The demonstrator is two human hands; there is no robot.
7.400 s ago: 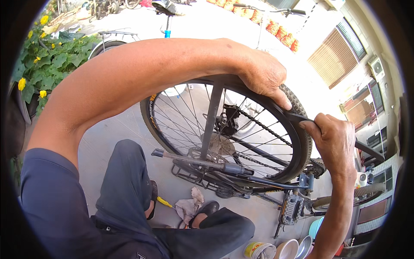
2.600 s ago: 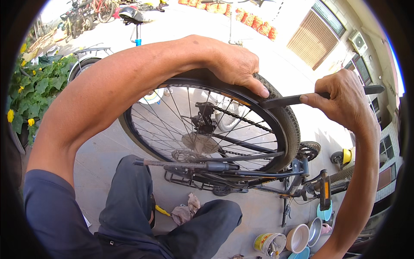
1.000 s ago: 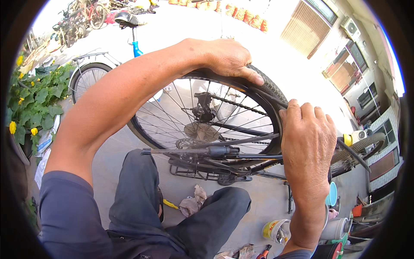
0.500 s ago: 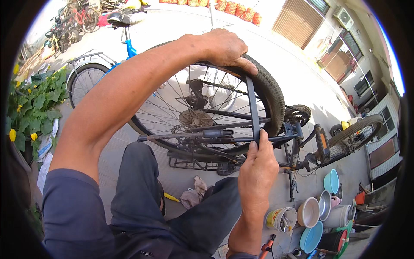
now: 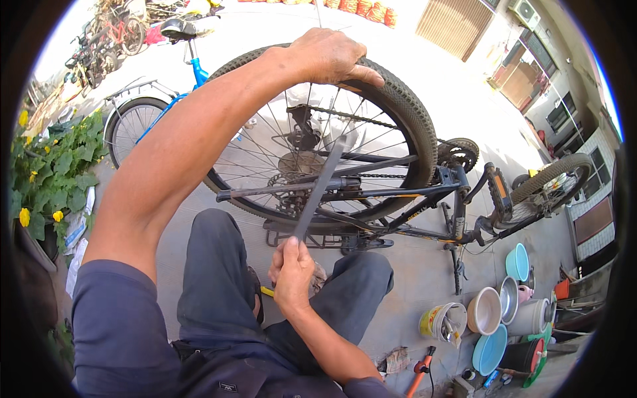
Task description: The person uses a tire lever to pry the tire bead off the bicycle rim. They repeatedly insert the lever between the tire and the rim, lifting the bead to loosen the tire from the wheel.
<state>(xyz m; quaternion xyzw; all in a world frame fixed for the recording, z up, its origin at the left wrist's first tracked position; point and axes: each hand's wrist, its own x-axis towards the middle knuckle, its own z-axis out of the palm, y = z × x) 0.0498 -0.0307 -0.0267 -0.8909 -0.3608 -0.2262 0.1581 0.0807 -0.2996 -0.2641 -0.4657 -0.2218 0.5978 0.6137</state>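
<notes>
A black bicycle (image 5: 438,205) is turned upside down before me, its rear wheel nearest. At the top of that wheel my left hand (image 5: 330,56) is closed over the knobby tyre (image 5: 406,109), with the thumb against its near side. Low in front of the wheel, my right hand (image 5: 292,273) grips one end of a tyre lever (image 5: 316,197), a long flat grey metal bar. The lever slants up and right across the spokes in view; its far end appears free of the tyre. Chain, sprocket and kickstand (image 5: 285,190) show around the wheel's hub.
A blue bicycle (image 5: 199,73) stands behind on the left, beside leafy plants (image 5: 56,159) with yellow flowers. At the lower right are a bucket of tools (image 5: 443,324), several basins (image 5: 491,348) and an orange-handled pump (image 5: 419,373). A crumpled cloth (image 5: 320,275) lies near my knees.
My right hand has swung the lever left and down, away from the tyre's edge where it was before. My left hand stays on the tyre, slightly further left and higher.
</notes>
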